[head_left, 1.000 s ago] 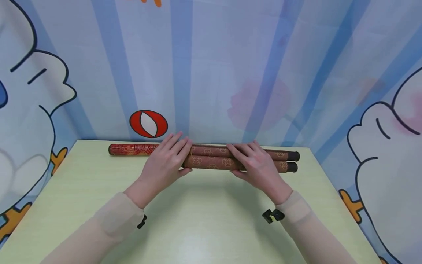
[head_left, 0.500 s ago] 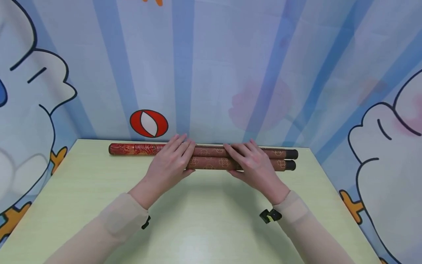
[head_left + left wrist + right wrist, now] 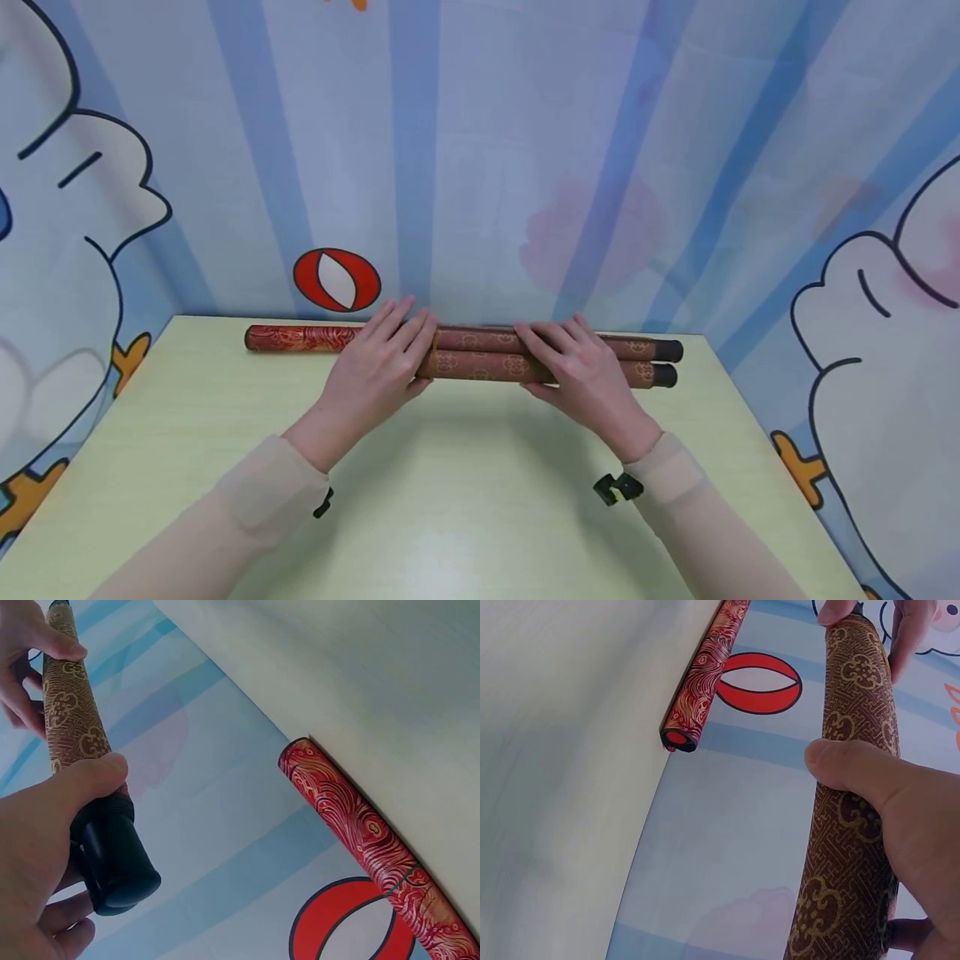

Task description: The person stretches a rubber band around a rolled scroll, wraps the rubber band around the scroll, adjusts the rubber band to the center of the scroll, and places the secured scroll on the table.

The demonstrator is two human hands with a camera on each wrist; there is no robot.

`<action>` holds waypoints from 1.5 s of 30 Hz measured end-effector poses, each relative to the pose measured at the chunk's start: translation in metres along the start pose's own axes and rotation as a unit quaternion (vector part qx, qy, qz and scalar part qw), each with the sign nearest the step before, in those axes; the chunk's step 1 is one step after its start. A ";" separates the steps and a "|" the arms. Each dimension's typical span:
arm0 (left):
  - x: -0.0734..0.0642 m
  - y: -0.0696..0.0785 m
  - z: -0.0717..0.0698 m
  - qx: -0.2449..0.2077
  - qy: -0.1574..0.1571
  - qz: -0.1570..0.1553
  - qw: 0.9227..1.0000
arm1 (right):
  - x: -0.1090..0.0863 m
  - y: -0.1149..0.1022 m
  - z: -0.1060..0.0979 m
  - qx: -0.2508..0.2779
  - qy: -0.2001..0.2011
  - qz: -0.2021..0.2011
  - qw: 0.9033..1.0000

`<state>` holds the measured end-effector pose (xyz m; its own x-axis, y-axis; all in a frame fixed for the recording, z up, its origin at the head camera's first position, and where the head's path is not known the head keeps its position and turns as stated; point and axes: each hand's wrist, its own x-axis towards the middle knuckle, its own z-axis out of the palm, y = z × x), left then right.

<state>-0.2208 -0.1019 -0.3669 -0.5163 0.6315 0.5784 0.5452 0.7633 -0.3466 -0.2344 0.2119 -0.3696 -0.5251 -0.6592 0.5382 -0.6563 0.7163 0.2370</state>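
Note:
Two brown brocade-patterned rolls with black ends lie side by side at the table's back edge in the head view. Across their left part rests my left hand, hiding their left ends. My right hand holds both further right, fingers over the top and thumb in front. To the left lies a red swirl-patterned roll; its right end is hidden by my left hand. The wrist views show just one brown roll; there my left hand grips it beside a black end.
The pale table meets a blue striped backdrop right behind the rolls. Printed cloth with cartoon figures stands along the left and right sides. Sleeves cover both forearms, with a small black item by the right wrist.
Half a second ago my hands came slightly closer together and the black ends shifted a little left. Now the hands are slightly further apart and the black ends are back right.

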 end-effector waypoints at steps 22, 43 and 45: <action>0.004 0.000 -0.003 -0.012 0.007 0.000 1.000 | 0.004 -0.001 -0.002 -0.007 0.009 -0.001 1.000; 0.009 0.004 -0.003 -0.029 -0.010 -0.009 0.999 | 0.005 -0.004 -0.001 -0.008 0.013 0.001 1.000; 0.011 0.006 -0.002 -0.028 -0.004 -0.004 1.000 | 0.005 -0.005 -0.001 -0.010 0.018 -0.002 1.000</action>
<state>-0.2218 -0.0903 -0.3616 -0.5251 0.6272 0.5752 0.5778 0.7590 -0.3002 -0.2333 0.2053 -0.3675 -0.5025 -0.6544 0.5650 -0.6477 0.7178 0.2553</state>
